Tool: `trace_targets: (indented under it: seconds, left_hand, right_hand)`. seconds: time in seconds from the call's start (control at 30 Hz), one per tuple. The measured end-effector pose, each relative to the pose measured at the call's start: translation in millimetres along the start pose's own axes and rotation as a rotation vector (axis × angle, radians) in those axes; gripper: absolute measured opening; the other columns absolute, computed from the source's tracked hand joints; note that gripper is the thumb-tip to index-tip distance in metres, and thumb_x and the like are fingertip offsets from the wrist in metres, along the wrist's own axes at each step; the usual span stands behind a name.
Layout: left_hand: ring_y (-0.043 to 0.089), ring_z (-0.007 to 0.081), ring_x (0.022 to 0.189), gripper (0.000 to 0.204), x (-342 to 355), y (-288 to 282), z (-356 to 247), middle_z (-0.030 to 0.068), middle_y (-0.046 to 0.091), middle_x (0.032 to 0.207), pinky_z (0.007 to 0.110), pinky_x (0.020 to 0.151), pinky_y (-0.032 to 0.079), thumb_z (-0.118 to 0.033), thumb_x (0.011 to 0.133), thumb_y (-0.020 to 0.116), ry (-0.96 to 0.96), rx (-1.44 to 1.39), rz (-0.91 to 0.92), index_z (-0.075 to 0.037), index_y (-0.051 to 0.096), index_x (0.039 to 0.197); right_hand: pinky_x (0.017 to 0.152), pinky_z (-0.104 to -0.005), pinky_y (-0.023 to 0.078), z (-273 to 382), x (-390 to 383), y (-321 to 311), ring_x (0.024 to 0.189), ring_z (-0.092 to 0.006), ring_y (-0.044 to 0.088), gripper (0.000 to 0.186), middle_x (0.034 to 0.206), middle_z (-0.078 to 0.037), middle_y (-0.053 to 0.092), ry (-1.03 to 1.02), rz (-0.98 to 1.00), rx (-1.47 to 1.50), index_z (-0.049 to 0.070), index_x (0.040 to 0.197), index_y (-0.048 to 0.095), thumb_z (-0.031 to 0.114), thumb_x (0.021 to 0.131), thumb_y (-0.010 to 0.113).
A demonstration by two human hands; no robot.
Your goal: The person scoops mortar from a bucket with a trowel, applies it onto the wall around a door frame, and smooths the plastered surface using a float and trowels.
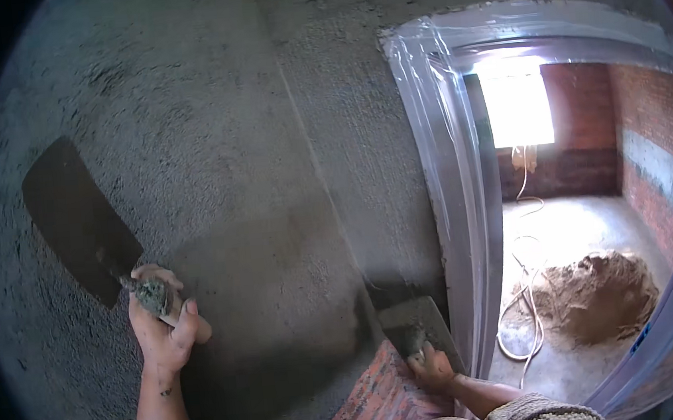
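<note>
My left hand (164,321) is closed around the pale handle of a trowel (81,220) with a broad, dark, four-sided blade. The blade points up and left in front of the grey mortar-coated wall (226,139), and wet mortar clings to its neck. Lower right of centre, my right hand (432,368) grips a rectangular plastering trowel (418,324) beside the door frame. Its flat plate lies along the wall, just above bare red brick (372,387); whether it presses on the mortar I cannot tell. A darker, smoother patch of mortar (279,375) spreads between my hands.
Clear plastic film wraps the door frame (450,176) at my right. Through the doorway are a heap of sand (600,295), a coiled pale hose (535,329) on the floor, brick walls and a bright window (518,110). A thin vertical line (311,148) runs down the plaster.
</note>
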State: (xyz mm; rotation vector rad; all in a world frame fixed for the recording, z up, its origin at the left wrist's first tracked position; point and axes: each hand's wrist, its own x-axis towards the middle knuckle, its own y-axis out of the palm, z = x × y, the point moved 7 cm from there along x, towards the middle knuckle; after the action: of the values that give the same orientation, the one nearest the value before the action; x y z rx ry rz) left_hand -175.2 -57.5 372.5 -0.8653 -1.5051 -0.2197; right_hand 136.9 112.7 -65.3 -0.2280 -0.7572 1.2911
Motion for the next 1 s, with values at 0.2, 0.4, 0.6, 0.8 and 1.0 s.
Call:
trace_targets:
  seconds: [0.2, 0.4, 0.6, 0.8, 1.0]
  left_hand:
    - [0.051, 0.0276, 0.088, 0.028, 0, -2, -4, 0.0126, 0.057, 0.094, 0.036, 0.085, 0.040, -0.023, 0.065, 0.067, 0.081, 0.015, -0.006, -0.005, 0.059, 0.085]
    - [0.054, 0.0312, 0.087, 0.028, -3, -6, -5, 0.0141, 0.060, 0.093, 0.037, 0.081, 0.044, -0.021, 0.064, 0.069, 0.133, 0.124, -0.075, -0.004, 0.062, 0.085]
    - [0.054, 0.0314, 0.083, 0.029, -3, -11, -8, 0.0143, 0.061, 0.086, 0.038, 0.077, 0.046, -0.023, 0.064, 0.069, 0.191, 0.157, -0.136, -0.003, 0.063, 0.084]
    - [0.053, 0.0304, 0.079, 0.030, -2, -8, -5, 0.0140, 0.061, 0.080, 0.037, 0.074, 0.046, -0.026, 0.066, 0.068, 0.182, 0.171, -0.110, -0.002, 0.062, 0.082]
    - [0.052, 0.0303, 0.079, 0.025, -1, -7, -5, 0.0138, 0.059, 0.083, 0.038, 0.075, 0.043, -0.025, 0.068, 0.065, 0.181, 0.177, -0.076, -0.003, 0.059, 0.079]
  right_hand:
    - [0.051, -0.0425, 0.045, 108, 44, -74, 0.054, -0.0325, 0.056, 0.041, 0.073, -0.017, 0.062, -0.249, -0.100, 0.163, 0.001, 0.111, 0.045, 0.024, 0.081, 0.062]
    - [0.052, -0.0365, 0.046, 206, 67, -172, 0.058, -0.0231, 0.059, 0.044, 0.076, -0.016, 0.062, -0.317, 0.085, 0.214, -0.001, 0.116, 0.043, 0.020, 0.083, 0.064]
    - [0.049, -0.0362, 0.042, 292, 58, -271, 0.054, -0.0202, 0.054, 0.037, 0.066, -0.013, 0.059, -0.596, -0.139, -0.369, 0.001, 0.107, 0.048, 0.016, 0.079, 0.067]
    - [0.050, -0.0331, 0.042, 293, 68, -274, 0.053, -0.0203, 0.052, 0.040, 0.070, -0.010, 0.059, -0.386, 0.077, -0.420, 0.001, 0.111, 0.048, 0.015, 0.079, 0.067]
    - [0.051, -0.0332, 0.041, 260, 66, -232, 0.053, -0.0194, 0.050, 0.034, 0.066, -0.008, 0.056, -0.251, -0.078, 0.039, 0.000, 0.102, 0.050, 0.017, 0.078, 0.067]
